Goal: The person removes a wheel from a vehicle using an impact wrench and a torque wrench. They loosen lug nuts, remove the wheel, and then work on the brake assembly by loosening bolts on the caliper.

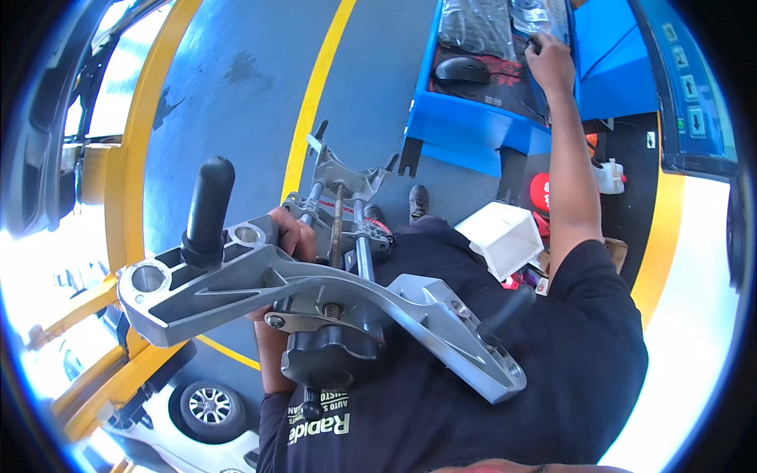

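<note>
My left hand [293,235] is wrapped round the frame of a grey metal wheel clamp [229,293], which is held up in front of my chest. The clamp has two rods, a threaded screw between them, a black star-shaped knob [327,355] and a black upright handle [211,201]. My right arm stretches far forward to a blue tray [473,118]. There my right hand [550,63] has its fingers curled together at the tray's right side; a small dark thing shows at the fingertips, too little to name. A black computer mouse [462,71] lies left of it.
Clear plastic wrapping [475,27] lies at the tray's far end. Right of my body stand a white open bin [501,240], a red cap-like thing [539,192] and a white bottle [610,178]. Yellow posts [150,118] and a white vehicle's wheel [211,406] are at the left.
</note>
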Tool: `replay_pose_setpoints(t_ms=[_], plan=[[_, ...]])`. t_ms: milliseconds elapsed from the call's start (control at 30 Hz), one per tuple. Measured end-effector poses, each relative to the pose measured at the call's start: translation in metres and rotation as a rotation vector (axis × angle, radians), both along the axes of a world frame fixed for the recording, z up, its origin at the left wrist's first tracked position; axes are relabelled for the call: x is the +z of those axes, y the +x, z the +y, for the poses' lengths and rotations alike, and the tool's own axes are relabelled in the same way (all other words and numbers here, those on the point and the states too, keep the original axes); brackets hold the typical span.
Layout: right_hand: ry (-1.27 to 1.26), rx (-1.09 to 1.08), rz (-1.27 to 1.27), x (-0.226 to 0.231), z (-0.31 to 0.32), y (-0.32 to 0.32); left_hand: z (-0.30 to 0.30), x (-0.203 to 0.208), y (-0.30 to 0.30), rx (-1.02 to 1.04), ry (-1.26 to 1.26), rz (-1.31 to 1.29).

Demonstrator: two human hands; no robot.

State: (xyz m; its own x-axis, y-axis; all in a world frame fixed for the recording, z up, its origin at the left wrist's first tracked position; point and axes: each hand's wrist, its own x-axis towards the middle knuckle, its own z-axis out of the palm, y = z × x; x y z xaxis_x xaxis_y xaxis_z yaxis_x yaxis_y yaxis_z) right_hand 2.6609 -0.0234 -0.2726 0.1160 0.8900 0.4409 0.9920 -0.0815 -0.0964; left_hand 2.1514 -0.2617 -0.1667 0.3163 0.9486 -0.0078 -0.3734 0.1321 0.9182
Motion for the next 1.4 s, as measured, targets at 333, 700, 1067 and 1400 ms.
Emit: replay_pose_setpoints(t_ms=[333,700,1067,1400], plan=[[-0.570,0.776,0.920,-0.049,-0.058,-0.232,0.020,0.015,-0.014,-0.369,0.133,0.033],[-0.445,0.605,2.050,-0.005,-0.073,-0.158,-0.018,-0.027,0.005,0.216,-0.114,-0.090],[0.102,0.023,-0.029,-0.010,-0.023,0.021,-0.010,-0.073,-0.009,0.229,-0.250,-0.180],[0.302,-0.073,-0.154,-0.012,0.036,-0.021,-0.004,-0.144,-0.022,0.145,-0.283,-0.176]])
